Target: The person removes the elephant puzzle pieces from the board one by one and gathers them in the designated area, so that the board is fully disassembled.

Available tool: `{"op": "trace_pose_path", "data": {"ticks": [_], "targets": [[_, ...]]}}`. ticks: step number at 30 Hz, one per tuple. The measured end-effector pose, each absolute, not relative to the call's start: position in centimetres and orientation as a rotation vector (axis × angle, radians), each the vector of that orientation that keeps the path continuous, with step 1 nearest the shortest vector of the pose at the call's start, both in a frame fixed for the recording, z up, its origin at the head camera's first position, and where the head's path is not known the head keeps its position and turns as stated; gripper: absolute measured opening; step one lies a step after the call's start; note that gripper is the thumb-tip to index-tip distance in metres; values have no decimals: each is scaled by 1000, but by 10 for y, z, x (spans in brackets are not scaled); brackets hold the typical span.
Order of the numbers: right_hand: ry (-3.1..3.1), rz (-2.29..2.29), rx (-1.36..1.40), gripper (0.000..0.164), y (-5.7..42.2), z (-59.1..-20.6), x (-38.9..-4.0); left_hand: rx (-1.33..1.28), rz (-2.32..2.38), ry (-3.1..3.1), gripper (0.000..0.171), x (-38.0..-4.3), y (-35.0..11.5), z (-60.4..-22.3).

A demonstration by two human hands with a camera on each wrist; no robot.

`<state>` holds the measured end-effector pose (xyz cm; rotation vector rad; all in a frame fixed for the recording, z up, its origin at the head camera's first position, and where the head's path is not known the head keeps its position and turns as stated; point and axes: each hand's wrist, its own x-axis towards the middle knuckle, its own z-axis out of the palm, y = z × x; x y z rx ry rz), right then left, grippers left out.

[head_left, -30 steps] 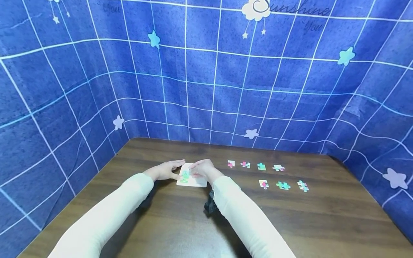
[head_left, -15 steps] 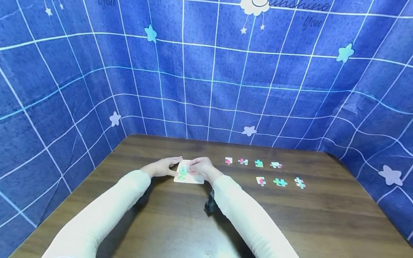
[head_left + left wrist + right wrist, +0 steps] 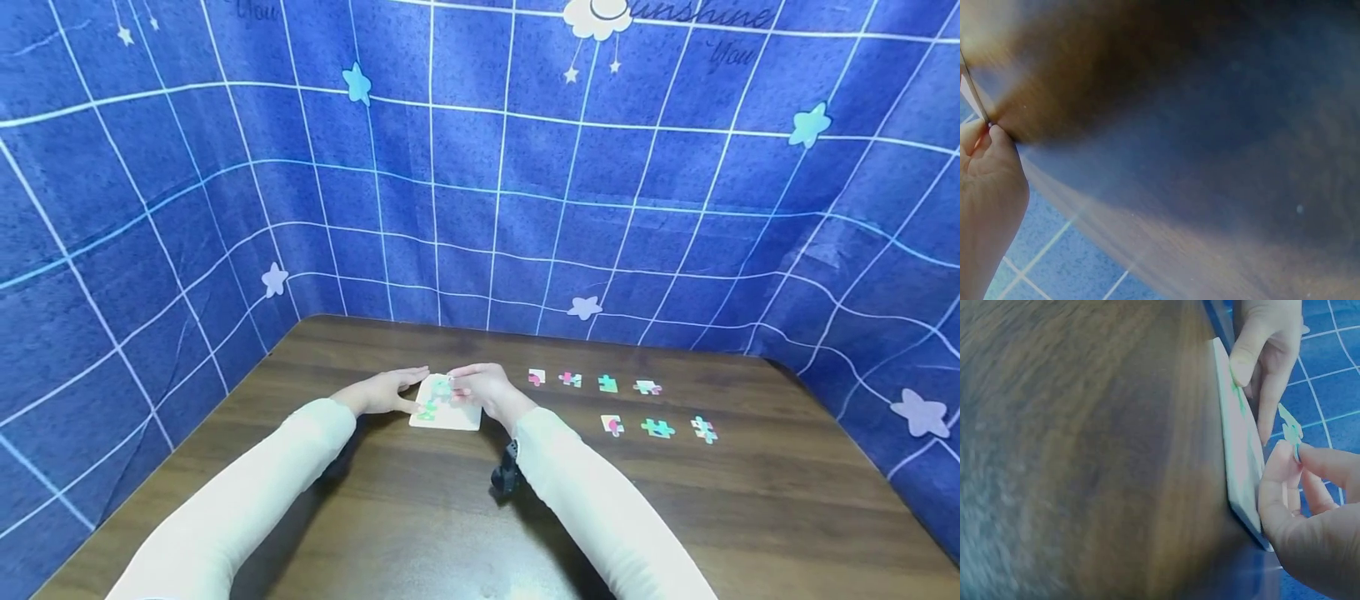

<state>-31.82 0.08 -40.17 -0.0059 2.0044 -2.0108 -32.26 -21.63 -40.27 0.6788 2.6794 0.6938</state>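
A small white puzzle board (image 3: pixel 459 419) lies on the table, with a green puzzle piece (image 3: pixel 427 412) at its left front corner. My left hand (image 3: pixel 384 392) holds the board's left side, the thumb over its face and the other fingers along the edge. Between the thumb and forefinger of my right hand (image 3: pixel 489 388) is a light-green puzzle piece (image 3: pixel 1291 428), pinched and raised over the board. In the right wrist view the piece stands tilted at the fingertips. The left wrist view catches the left hand's fingertips at the board's thin edge.
Several loose puzzle pieces lie in two rows to the right, among them a pink-and-white one (image 3: pixel 536 377) and a green one (image 3: pixel 658 428). A blue gridded curtain (image 3: pixel 465 192) hangs behind the brown wooden table (image 3: pixel 420 517).
My right hand has drawn slightly up and to the right from the board, still pinching the light-green puzzle piece. The left hand keeps its place on the board.
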Motion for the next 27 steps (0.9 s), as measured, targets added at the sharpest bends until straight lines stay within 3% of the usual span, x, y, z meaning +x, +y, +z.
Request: {"op": "trace_pose_path", "data": {"ticks": [27], "targets": [[2025, -2147, -22, 29, 67, -376, -314, 664, 725, 2676, 86, -327, -220, -408]]}}
